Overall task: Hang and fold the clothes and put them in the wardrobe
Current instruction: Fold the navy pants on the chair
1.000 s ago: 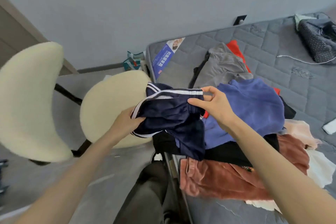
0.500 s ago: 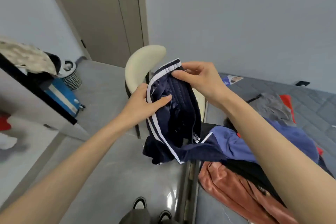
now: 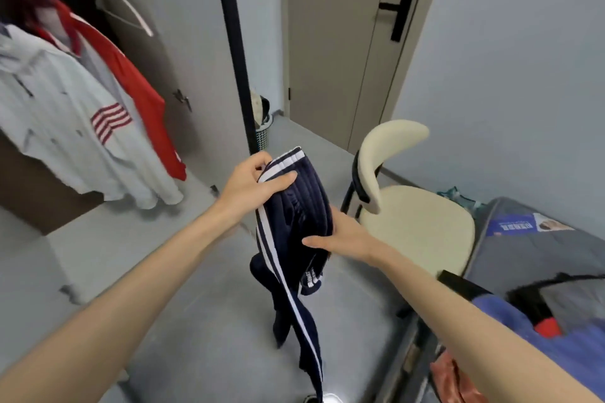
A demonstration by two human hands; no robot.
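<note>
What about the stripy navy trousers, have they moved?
Yes. The navy trousers left the bed's clothes pile and now hang over the floor, left of the cream chair.

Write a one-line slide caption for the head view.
Left hand and right hand hold a bunched navy white-striped garment above the floor, with a white shirt hanging nearby.
</note>
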